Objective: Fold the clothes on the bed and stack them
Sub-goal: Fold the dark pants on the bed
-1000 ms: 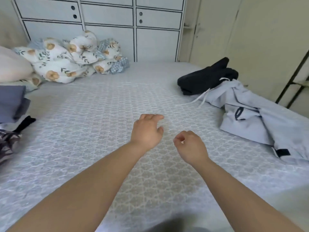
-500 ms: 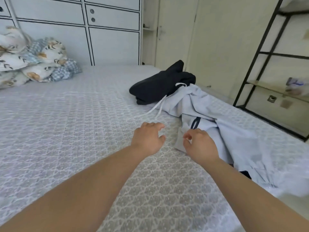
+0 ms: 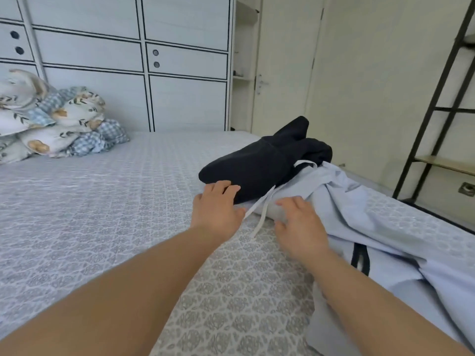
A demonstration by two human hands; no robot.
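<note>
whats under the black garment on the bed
The black garment lies on the patterned bedcover; its right end overlaps the light blue garment, whose white drawstring emerges beside it. Anything else beneath it is covered.

No text, label, brand, number or sign can be read anywhere in the head view.

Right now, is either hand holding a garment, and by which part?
Nothing is held: the left hand reaches the black garment, the right hand lies on the light blue garment, fingers relaxed.
</note>
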